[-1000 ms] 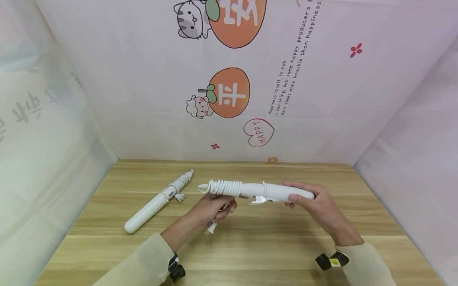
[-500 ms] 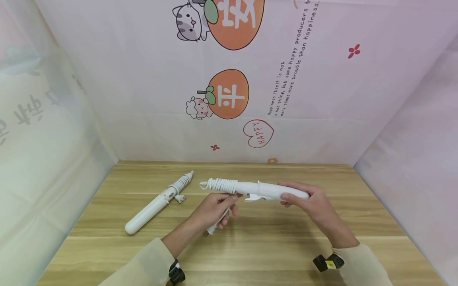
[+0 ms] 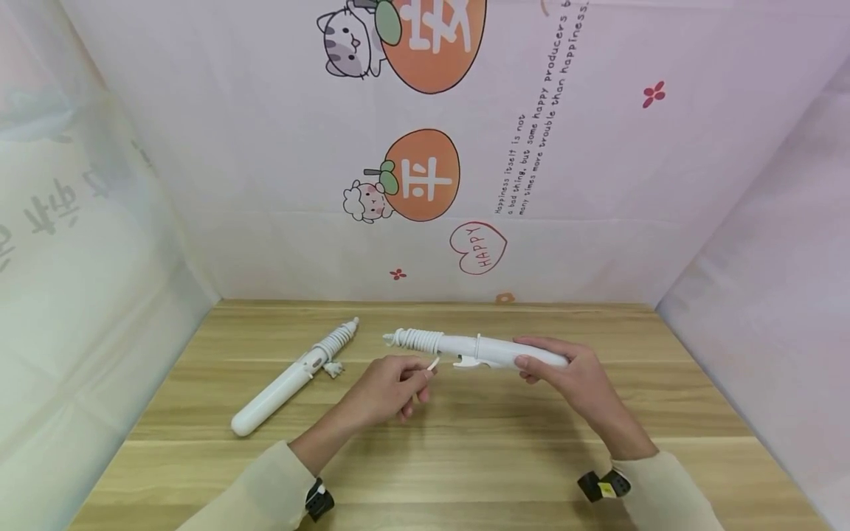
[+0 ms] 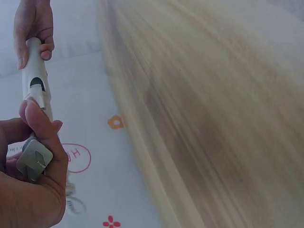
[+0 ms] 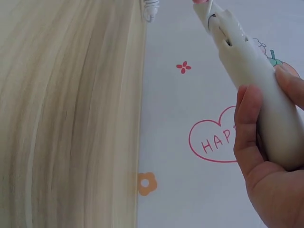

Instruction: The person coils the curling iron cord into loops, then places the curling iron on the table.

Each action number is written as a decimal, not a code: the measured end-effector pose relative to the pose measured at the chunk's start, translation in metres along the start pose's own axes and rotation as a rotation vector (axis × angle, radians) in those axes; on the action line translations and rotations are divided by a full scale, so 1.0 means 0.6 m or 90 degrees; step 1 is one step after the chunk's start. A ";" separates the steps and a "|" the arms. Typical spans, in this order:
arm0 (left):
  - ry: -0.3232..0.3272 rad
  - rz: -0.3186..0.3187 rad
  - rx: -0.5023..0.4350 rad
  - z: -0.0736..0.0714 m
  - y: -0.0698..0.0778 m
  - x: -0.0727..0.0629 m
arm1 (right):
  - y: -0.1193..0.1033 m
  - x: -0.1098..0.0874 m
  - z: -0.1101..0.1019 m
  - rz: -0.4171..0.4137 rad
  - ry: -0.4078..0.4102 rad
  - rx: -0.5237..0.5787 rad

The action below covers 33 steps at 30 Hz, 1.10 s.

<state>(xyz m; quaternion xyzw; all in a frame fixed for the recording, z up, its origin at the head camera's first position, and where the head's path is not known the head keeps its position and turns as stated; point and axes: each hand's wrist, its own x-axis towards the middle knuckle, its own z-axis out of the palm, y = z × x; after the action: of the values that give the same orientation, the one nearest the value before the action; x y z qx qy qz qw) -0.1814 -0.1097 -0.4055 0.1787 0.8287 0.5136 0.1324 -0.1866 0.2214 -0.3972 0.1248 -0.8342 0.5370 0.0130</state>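
My right hand (image 3: 564,369) grips the thick rounded end of a white wand that looks like a curling iron (image 3: 498,349), held level above the table. A small lever (image 3: 468,361) juts from its underside, and its cord is coiled tightly around the thin left end. Just below that coil, my left hand (image 3: 392,387) pinches the loose end of the cord (image 3: 434,363). Its plug (image 4: 35,159) shows within the curled left fingers in the left wrist view. In the right wrist view the wand (image 5: 256,80) lies between right thumb and fingers.
A second, similar white wand (image 3: 275,394) lies diagonally on the left of the wooden table (image 3: 465,472), its cord wound and its plug (image 3: 334,368) beside it. Printed cloth walls (image 3: 571,258) enclose the table at the back and both sides.
My left hand has drawn slightly left and away from the wand, and the plug that hung below it is now hidden in the head view. The wand has shifted and tilted slightly.
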 end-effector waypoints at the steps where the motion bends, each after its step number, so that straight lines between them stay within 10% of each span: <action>1: 0.005 0.001 0.012 -0.001 0.000 0.000 | 0.000 0.000 0.001 0.004 0.000 0.000; 16: 0.032 0.109 0.320 -0.035 0.015 -0.009 | -0.003 -0.005 -0.003 0.028 -0.055 -0.019; 33: -0.004 0.347 0.455 -0.067 -0.010 0.006 | 0.010 -0.017 -0.008 0.005 -0.171 0.012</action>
<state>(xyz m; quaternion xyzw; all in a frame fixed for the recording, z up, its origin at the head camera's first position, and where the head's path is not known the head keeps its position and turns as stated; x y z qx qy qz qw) -0.2018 -0.1431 -0.3936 0.4268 0.8763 0.2105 -0.0754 -0.1784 0.2301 -0.4022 0.1923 -0.8240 0.5231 -0.1019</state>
